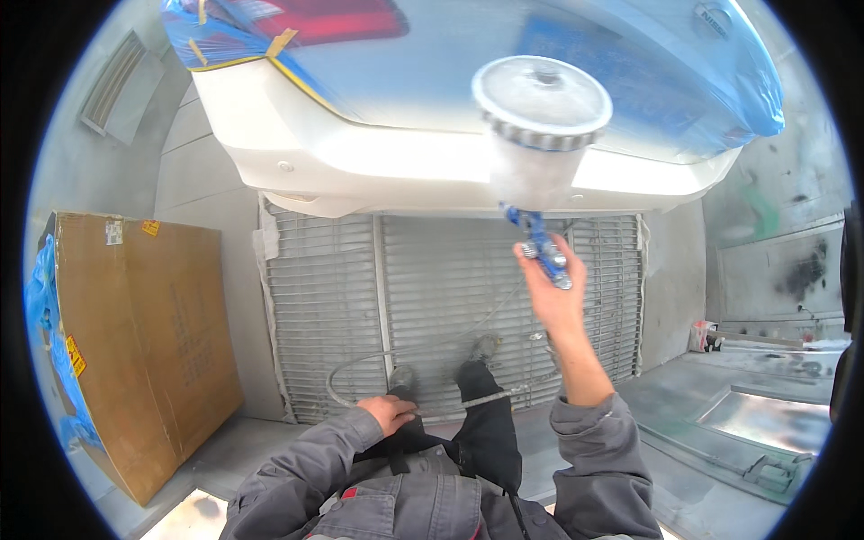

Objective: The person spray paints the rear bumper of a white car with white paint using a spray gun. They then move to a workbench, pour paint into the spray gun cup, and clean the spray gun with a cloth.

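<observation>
My right hand [553, 292] grips a blue-and-silver spray gun [540, 247], topped by a large white round paint cup [538, 108]. The gun is raised in front of a white rear bumper [351, 166] on a vehicle; from this view I cannot tell if they touch. The panels above are covered with blue plastic sheet [747, 90] and tape, and a red tail light [333, 18] shows at the top. Low at my waist, my left hand [390, 414] is curled round a grey air hose [490, 398], which loops in front of my legs.
A large brown cardboard box [144, 342] with blue plastic along its edge stands at the left. I stand on a slatted floor grate [441, 279]. Stained booth walls [765, 234] rise at the right, with a small container [704, 337] at their foot.
</observation>
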Available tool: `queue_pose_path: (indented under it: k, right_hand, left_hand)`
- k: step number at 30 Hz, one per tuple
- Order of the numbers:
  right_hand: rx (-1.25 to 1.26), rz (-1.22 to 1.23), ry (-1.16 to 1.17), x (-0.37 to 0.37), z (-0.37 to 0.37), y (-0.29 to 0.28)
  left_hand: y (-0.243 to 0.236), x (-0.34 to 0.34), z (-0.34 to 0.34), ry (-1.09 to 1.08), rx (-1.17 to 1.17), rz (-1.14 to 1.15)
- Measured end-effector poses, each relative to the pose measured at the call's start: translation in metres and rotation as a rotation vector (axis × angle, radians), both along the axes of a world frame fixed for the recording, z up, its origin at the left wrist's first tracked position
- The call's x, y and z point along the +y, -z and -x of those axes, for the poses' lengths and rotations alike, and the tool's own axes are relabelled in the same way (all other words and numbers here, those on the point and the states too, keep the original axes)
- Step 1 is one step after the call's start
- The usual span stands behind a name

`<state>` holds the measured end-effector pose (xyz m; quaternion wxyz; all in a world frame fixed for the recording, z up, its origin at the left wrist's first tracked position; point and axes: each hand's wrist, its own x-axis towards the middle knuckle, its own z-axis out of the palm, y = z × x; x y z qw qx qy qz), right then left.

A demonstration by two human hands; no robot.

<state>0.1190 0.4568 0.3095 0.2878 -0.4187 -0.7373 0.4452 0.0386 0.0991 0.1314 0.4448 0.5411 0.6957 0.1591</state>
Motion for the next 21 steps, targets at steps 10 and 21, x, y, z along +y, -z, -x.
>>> queue_pose_path:
  k: [10,21]
  right_hand:
    - [0.132,0.229,-0.476,-0.049,0.068,0.048]
    - [0.115,0.173,-0.003,0.1,-0.125,0.093]
  left_hand:
    - [0.004,-0.007,0.015,-0.125,0.019,-0.037]
    - [0.061,0.121,-0.042,0.06,0.032,-0.147]
